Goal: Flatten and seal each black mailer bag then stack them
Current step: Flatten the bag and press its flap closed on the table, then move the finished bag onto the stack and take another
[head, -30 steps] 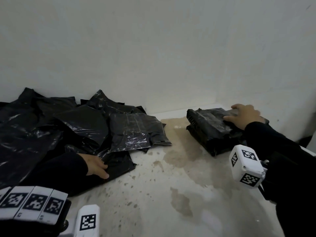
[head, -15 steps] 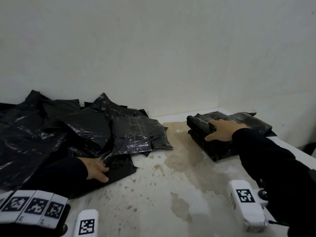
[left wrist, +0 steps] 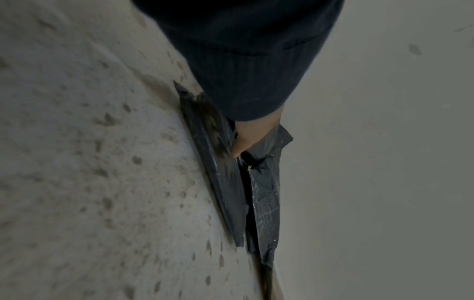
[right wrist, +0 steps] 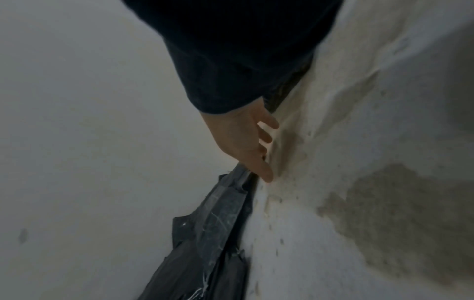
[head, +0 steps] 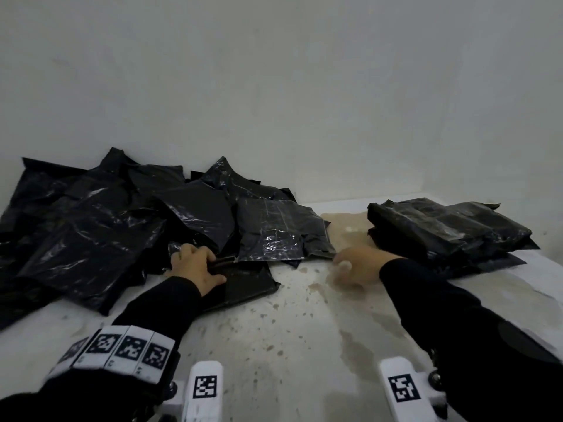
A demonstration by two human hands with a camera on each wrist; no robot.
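Left hand (head: 195, 268) palm down on front mailer bag (head: 243, 284) at near edge of loose pile (head: 91, 226); fingers curled over a fold of black film, thumb flat along bag's upper face. Left wrist view: thumb tip (left wrist: 239, 149) pressed into crease between two bag layers (left wrist: 264, 194). Dark sleeve (head: 164, 306) to wrist, marker band (head: 122, 348) on forearm.

Right hand (head: 355, 266) blurred, low over bench (head: 289, 345) between pile and stack (head: 441, 229), grasping nothing. Right wrist view: fingers (right wrist: 264, 170) straight and slightly spread, released, tips just beside corner of a bag (right wrist: 218, 213).

Against frame half a second earlier: right hand off top of stack, now at bench middle near pile's right edge; left hand further up onto front bag; stack unmoved at far right corner.

Bags: thin glossy black plastic film, creased, rectangular, white scuff lines on faces. Pile irregular, overlapping, against wall (head: 274, 86) at far left of bench. Stack squared, several layers deep, edges roughly aligned. Bench surface pale, matte, speckled with brown spots, larger tan stain patches (head: 344, 226) toward far middle
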